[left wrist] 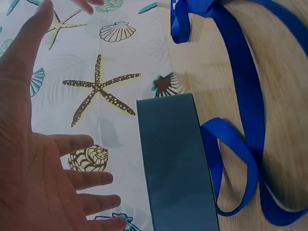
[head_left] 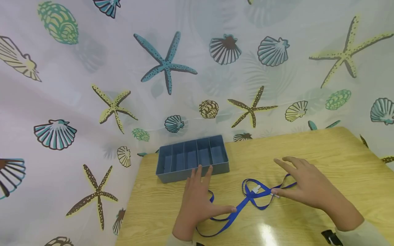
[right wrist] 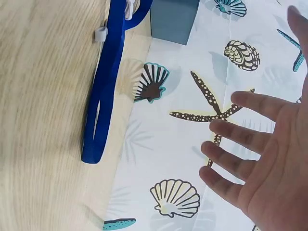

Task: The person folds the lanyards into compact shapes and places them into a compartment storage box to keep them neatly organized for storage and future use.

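Blue lanyards [head_left: 241, 206] with flat ribbon straps lie loosely looped on the table between my hands; I cannot tell how many there are. A white plastic clip [head_left: 256, 189] shows among the loops, and another small white piece [right wrist: 101, 34] appears in the right wrist view. My left hand [head_left: 198, 201] hovers over the left end of the straps, fingers spread and holding nothing. Above the right end, my right hand [head_left: 311, 186] also has its fingers extended, with nothing in its grasp. Its thumb overlaps the ribbon in the head view; contact is unclear.
A blue-grey box [head_left: 194, 176] with several compartments stands at the table's back left, just beyond my left hand. Behind the wooden table [head_left: 307, 150] hangs a white cloth [head_left: 203, 82] printed with shells and starfish.
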Demonstrator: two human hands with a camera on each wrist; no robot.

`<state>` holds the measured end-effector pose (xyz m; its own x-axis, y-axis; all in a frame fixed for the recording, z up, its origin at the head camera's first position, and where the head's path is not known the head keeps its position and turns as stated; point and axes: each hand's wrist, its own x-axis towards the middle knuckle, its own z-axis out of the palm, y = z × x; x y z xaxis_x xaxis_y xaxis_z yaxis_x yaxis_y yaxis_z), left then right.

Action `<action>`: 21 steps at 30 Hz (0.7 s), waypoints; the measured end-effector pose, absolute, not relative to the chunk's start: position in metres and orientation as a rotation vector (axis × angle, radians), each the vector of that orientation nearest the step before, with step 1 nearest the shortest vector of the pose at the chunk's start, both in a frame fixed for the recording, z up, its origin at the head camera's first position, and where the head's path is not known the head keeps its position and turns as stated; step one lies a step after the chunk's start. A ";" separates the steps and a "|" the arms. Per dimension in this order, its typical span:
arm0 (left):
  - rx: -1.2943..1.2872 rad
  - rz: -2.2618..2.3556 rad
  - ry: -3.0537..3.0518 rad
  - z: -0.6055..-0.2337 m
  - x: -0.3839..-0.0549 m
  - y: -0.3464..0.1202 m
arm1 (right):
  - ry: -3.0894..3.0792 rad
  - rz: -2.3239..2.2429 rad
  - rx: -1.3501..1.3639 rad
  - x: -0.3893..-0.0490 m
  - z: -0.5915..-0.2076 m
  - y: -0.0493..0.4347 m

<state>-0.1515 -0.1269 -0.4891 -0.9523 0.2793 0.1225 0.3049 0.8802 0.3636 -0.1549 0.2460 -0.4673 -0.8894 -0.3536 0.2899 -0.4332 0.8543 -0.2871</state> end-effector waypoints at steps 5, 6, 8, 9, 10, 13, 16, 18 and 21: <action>-0.496 -0.618 -2.994 -0.491 -0.152 -0.121 | -2.851 0.532 0.636 -0.154 -0.470 0.246; -0.505 -0.618 -2.994 -0.491 -0.152 -0.119 | -2.854 0.530 0.645 -0.154 -0.471 0.246; -0.528 -0.614 -2.982 -0.491 -0.153 -0.115 | -2.860 0.532 0.662 -0.154 -0.473 0.246; -0.538 -0.611 -2.979 -0.492 -0.153 -0.113 | -2.866 0.530 0.671 -0.154 -0.474 0.246; -0.545 -0.608 -2.980 -0.492 -0.153 -0.110 | -2.873 0.537 0.688 -0.155 -0.475 0.245; -0.558 -0.641 -3.004 -0.492 -0.150 -0.104 | -2.900 0.554 0.723 -0.156 -0.480 0.243; -0.565 -0.658 -3.040 -0.492 -0.147 -0.099 | -2.926 0.557 0.745 -0.157 -0.486 0.242; -0.574 -0.653 -3.049 -0.492 -0.146 -0.096 | -2.933 0.557 0.759 -0.158 -0.489 0.241; -0.594 -0.624 -3.045 -0.495 -0.147 -0.093 | -2.931 0.571 0.784 -0.159 -0.494 0.240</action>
